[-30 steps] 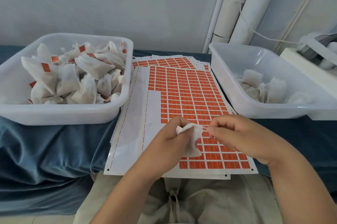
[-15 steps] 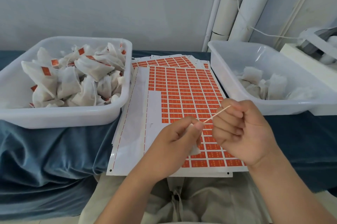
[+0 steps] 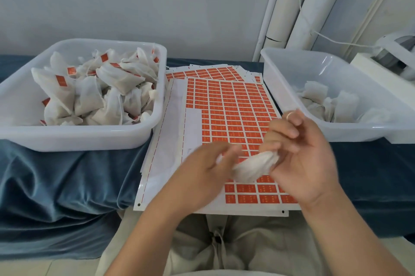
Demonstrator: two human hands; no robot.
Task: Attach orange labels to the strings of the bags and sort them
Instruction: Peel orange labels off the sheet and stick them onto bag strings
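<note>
You've got one white bag at six o'clock, over the orange label sheet. Your left hand pinches its left end and your right hand curls round its right. Labelled bags fill the full tub at ten o'clock, and plain bags lie in the sparse tub at two.

No writing is legible; the orange labels on the sheet bear pale marks too small to read.

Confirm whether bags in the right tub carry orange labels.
No: bags in the right tub look plain white; orange labels show only in the left tub.
</note>
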